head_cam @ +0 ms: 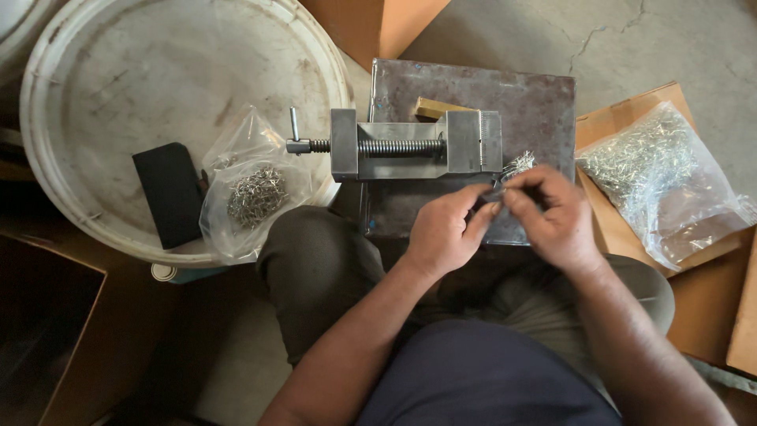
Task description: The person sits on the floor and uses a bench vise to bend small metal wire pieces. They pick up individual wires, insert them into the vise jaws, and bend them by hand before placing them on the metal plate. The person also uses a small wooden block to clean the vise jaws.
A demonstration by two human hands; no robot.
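My left hand (pixel 446 230) and my right hand (pixel 554 217) meet over the near edge of a dark metal plate (pixel 520 95). Together they pinch a small metal piece (pixel 494 193) between the fingertips; its shape is mostly hidden. Just beyond the fingers lies a little heap of shiny metal clips (pixel 518 164) on the plate. A grey metal vise (pixel 414 143) with a screw handle sits on the plate's left part, with a small yellowish block (pixel 438 109) behind it.
A clear bag of small metal parts (pixel 251 188) and a black block (pixel 171 194) rest on a large white round lid (pixel 118 87) at left. A bigger clear bag of shiny parts (pixel 661 177) lies on cardboard (pixel 710 308) at right. Concrete floor lies beyond.
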